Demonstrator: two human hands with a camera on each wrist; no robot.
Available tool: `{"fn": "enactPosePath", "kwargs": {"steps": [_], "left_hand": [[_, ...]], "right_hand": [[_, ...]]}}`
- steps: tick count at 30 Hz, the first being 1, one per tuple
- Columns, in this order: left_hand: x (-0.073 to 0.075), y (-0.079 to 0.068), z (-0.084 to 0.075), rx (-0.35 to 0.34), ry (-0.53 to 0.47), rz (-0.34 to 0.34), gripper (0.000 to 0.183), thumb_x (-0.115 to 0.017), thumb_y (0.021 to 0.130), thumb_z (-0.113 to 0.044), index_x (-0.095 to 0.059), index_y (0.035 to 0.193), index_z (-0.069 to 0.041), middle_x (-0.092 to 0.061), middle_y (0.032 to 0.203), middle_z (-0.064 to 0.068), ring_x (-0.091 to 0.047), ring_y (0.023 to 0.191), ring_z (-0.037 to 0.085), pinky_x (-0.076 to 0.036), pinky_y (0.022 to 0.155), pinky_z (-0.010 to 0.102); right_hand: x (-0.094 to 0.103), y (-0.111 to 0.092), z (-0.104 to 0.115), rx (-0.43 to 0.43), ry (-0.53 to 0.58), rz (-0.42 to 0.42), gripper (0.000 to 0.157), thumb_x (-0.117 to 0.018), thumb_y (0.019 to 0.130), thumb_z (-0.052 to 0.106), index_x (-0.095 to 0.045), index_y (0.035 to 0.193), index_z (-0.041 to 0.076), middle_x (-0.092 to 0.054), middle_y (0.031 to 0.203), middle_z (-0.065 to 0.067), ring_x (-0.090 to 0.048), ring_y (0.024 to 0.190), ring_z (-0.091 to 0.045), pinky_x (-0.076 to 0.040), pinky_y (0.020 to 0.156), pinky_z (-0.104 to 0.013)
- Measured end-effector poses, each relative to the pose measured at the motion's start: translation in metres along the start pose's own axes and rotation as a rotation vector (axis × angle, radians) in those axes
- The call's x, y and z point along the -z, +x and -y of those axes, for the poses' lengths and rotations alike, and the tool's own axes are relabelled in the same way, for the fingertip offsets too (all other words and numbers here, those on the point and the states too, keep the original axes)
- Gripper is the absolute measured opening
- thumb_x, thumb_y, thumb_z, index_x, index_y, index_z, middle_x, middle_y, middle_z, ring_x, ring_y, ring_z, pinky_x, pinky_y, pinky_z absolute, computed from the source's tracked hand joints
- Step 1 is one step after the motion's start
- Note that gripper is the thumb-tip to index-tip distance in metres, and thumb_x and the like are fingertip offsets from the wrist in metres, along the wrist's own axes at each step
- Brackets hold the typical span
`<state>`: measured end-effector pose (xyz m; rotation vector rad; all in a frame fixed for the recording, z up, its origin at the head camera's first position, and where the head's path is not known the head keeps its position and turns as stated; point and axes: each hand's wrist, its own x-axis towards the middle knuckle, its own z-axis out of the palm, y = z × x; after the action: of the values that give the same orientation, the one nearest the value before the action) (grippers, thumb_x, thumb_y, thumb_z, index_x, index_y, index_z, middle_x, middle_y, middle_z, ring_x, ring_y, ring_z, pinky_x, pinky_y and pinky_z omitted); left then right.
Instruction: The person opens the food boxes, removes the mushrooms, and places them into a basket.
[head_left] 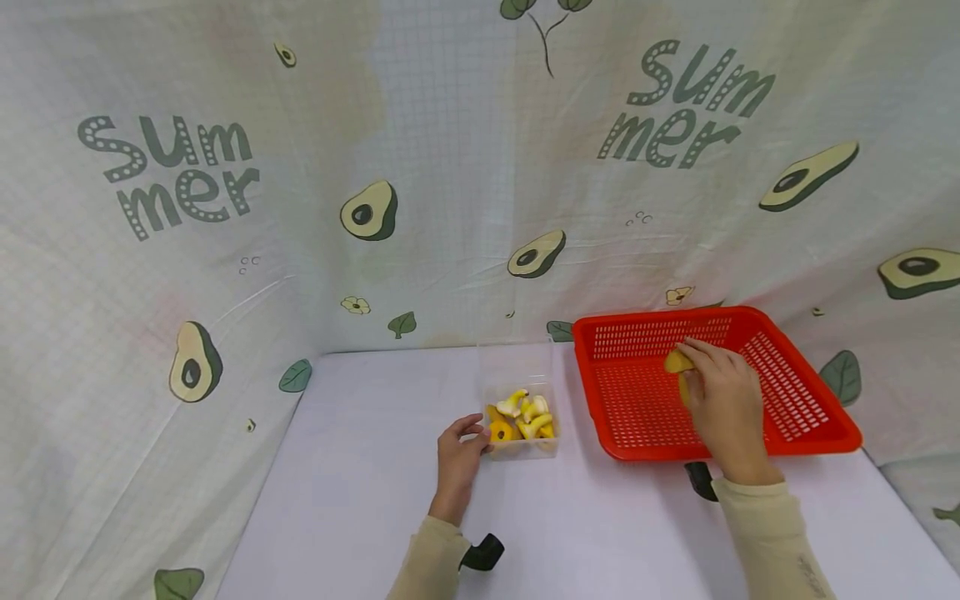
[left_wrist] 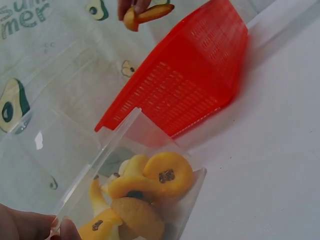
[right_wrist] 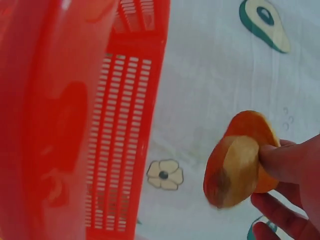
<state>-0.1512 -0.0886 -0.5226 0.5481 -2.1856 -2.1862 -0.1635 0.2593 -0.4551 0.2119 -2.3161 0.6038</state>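
Note:
A clear plastic box (head_left: pixel 521 451) holds several yellow mushrooms (head_left: pixel 513 403), some with pale stems, and its hinged lid (head_left: pixel 516 360) is raised at the back. My left hand (head_left: pixel 459 460) is at the box's left side, thumb and fingertips pinching the rim in the left wrist view. Over the red plastic basket (head_left: pixel 645 454), my right hand (head_left: pixel 726 408) pinches yellow-orange mushrooms (right_wrist: pixel 232 172) between thumb and fingers. Two rounded, overlapping shapes show in that grip, partly covered by the thumb.
The basket has slotted walls and stands to the right of the box on a white table (head_left: pixel 375 450). Behind rises a cloth backdrop (head_left: pixel 442 167) printed with avocados and lettering. Dark straps (head_left: pixel 483 552) show at both wrists.

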Motion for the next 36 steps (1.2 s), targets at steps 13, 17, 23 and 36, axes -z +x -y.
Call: {"fn": "enactPosePath", "kwargs": {"steps": [13, 17, 23, 36], "left_hand": [[0.008, 0.009, -0.002, 0.058, 0.010, 0.083, 0.039, -0.072, 0.095, 0.007, -0.066, 0.133, 0.005, -0.060, 0.110, 0.014, -0.062, 0.085, 0.019, -0.065, 0.078, 0.029], [0.009, 0.011, -0.001, 0.066, 0.008, 0.090, 0.040, -0.072, 0.095, 0.007, -0.066, 0.134, 0.005, -0.061, 0.110, 0.014, -0.062, 0.086, 0.019, -0.065, 0.077, 0.027], [0.009, 0.012, -0.002, 0.055, -0.002, 0.096, 0.039, -0.072, 0.094, 0.008, -0.066, 0.133, 0.006, -0.061, 0.109, 0.015, -0.061, 0.087, 0.019, -0.065, 0.075, 0.027], [0.009, 0.010, -0.001, 0.009, -0.016, 0.109, 0.040, -0.071, 0.093, 0.010, -0.065, 0.132, 0.010, -0.060, 0.104, 0.013, -0.062, 0.080, 0.015, -0.064, 0.072, 0.026]], "right_hand": [[0.007, -0.005, -0.018, -0.007, -0.113, 0.151, 0.046, -0.059, 0.085, -0.023, -0.068, 0.129, -0.010, -0.062, 0.139, -0.031, -0.054, 0.117, -0.056, -0.047, 0.093, -0.074], [0.003, -0.003, -0.004, 0.030, -0.082, 0.141, 0.040, -0.066, 0.086, -0.021, -0.070, 0.124, -0.009, -0.065, 0.134, -0.030, -0.056, 0.115, -0.055, -0.049, 0.093, -0.073], [-0.012, 0.000, 0.033, 0.131, 0.039, 0.166, 0.041, -0.077, 0.084, -0.015, -0.073, 0.124, -0.004, -0.068, 0.127, -0.025, -0.060, 0.115, -0.047, -0.053, 0.093, -0.068], [-0.061, -0.002, 0.101, 0.351, 0.107, 0.419, 0.045, -0.090, 0.079, -0.001, -0.076, 0.121, 0.008, -0.073, 0.126, -0.010, -0.065, 0.117, -0.031, -0.059, 0.100, -0.050]]}}
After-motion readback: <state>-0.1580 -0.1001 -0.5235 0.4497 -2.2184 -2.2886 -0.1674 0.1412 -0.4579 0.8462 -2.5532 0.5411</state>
